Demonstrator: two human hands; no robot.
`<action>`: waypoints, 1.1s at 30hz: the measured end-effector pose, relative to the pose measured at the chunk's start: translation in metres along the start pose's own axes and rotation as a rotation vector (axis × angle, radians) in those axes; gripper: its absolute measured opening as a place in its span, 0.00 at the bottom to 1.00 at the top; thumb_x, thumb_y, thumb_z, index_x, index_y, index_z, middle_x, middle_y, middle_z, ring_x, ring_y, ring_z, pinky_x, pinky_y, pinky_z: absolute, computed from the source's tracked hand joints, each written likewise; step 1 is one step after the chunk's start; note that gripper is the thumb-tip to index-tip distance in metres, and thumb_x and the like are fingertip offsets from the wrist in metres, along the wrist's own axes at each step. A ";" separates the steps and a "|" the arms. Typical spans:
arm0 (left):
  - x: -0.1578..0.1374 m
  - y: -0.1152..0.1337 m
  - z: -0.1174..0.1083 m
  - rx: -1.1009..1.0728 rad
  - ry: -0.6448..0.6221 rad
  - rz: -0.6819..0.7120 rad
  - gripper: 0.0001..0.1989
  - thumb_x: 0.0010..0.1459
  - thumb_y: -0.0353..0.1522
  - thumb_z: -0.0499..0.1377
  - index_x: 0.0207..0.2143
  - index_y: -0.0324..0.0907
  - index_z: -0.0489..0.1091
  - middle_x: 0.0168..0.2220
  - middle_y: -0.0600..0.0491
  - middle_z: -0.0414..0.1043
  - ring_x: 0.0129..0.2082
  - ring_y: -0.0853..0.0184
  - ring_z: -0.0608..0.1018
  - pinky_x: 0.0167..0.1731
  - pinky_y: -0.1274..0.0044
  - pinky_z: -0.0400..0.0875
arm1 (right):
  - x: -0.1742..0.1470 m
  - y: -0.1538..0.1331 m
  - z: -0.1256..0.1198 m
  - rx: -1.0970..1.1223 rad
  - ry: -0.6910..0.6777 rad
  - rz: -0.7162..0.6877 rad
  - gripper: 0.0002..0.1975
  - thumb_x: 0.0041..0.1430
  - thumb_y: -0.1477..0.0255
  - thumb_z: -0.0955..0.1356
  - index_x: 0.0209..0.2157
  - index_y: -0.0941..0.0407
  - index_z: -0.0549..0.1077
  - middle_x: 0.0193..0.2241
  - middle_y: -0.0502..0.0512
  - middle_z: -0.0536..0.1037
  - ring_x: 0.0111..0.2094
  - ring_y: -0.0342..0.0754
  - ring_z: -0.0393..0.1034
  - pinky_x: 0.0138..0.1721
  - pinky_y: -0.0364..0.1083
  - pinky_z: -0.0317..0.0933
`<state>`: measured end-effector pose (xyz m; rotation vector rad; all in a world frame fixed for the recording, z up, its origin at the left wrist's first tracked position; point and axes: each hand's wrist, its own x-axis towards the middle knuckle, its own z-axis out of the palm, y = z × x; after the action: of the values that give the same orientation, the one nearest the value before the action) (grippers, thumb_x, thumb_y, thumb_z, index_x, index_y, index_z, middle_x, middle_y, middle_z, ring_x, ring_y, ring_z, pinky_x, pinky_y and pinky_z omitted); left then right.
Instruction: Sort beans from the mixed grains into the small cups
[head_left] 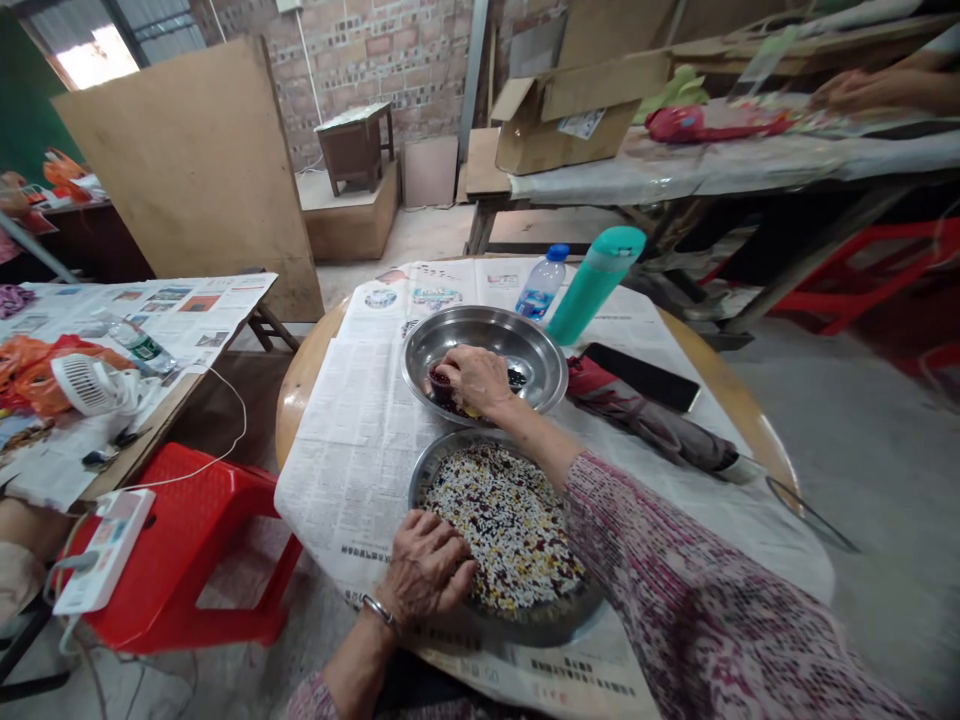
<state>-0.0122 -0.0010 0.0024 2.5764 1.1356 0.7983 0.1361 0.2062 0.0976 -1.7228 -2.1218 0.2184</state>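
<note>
My right hand [478, 380] reaches into a steel bowl [551, 370], its fingers curled down at a small dark round container [441, 382] with dark red pieces in it. What those fingertips pinch is hidden. Dark and yellow pieces lie in the bowl near the hand. Closer to me, a round metal tray [421, 465] holds a spread of small mixed pieces [502, 520], white, dark red, yellow and black; they look like beads or grains. At the tray's left rim rests my left hand [429, 562], fingers bent inward, with a bracelet at the wrist. Its fingertips are partly hidden.
Newspaper [352, 400] covers the round table. Behind the bowl stand a plastic bottle [541, 282] and a teal flask [596, 285]; a phone [641, 377] and folded umbrella [652, 415] lie right. A red stool [187, 560] bears a power strip [105, 550]. Another person's hands [862, 90] are far right.
</note>
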 end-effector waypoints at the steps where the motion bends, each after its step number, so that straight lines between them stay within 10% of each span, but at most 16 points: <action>1: 0.000 0.000 -0.001 0.010 -0.010 0.002 0.11 0.64 0.35 0.49 0.34 0.42 0.69 0.31 0.51 0.72 0.34 0.65 0.70 0.40 0.68 0.63 | -0.008 0.000 -0.004 0.064 0.038 -0.006 0.11 0.62 0.67 0.65 0.35 0.55 0.79 0.39 0.56 0.80 0.39 0.49 0.72 0.36 0.44 0.58; 7: 0.002 0.002 -0.002 0.041 0.002 0.006 0.12 0.64 0.35 0.48 0.32 0.41 0.68 0.30 0.51 0.70 0.33 0.64 0.70 0.37 0.68 0.63 | -0.114 0.022 -0.010 0.363 -0.159 -0.233 0.09 0.62 0.70 0.66 0.32 0.55 0.77 0.32 0.53 0.79 0.33 0.45 0.71 0.36 0.44 0.60; 13: -0.001 0.000 0.001 -0.071 0.164 -0.010 0.12 0.62 0.38 0.52 0.40 0.39 0.65 0.38 0.46 0.71 0.42 0.60 0.73 0.43 0.67 0.68 | -0.213 0.027 0.034 0.377 -0.412 -0.419 0.07 0.60 0.76 0.66 0.30 0.55 0.75 0.30 0.52 0.77 0.34 0.46 0.70 0.36 0.43 0.61; 18: -0.004 -0.001 0.002 -0.064 0.162 -0.012 0.14 0.62 0.41 0.52 0.42 0.39 0.64 0.40 0.45 0.71 0.43 0.59 0.73 0.45 0.65 0.69 | -0.202 0.030 0.054 0.283 -0.289 -0.509 0.09 0.61 0.78 0.63 0.35 0.55 0.75 0.35 0.54 0.76 0.39 0.48 0.67 0.43 0.46 0.61; 26: -0.004 0.000 0.002 -0.043 0.163 -0.022 0.13 0.61 0.39 0.53 0.43 0.39 0.64 0.41 0.45 0.71 0.45 0.58 0.74 0.46 0.65 0.69 | -0.155 0.032 0.044 0.020 0.009 -0.065 0.16 0.64 0.70 0.62 0.51 0.56 0.73 0.46 0.62 0.73 0.48 0.56 0.63 0.49 0.54 0.62; 33: -0.005 0.004 0.000 -0.037 0.216 -0.032 0.15 0.61 0.41 0.52 0.44 0.40 0.64 0.44 0.44 0.70 0.45 0.58 0.73 0.46 0.65 0.70 | -0.186 0.007 0.048 0.147 -0.211 -0.558 0.13 0.60 0.72 0.67 0.47 0.53 0.74 0.50 0.58 0.73 0.51 0.54 0.64 0.51 0.54 0.61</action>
<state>-0.0119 -0.0074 0.0021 2.4818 1.2039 1.1013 0.1535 0.0341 0.0130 -1.0092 -2.5683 0.3928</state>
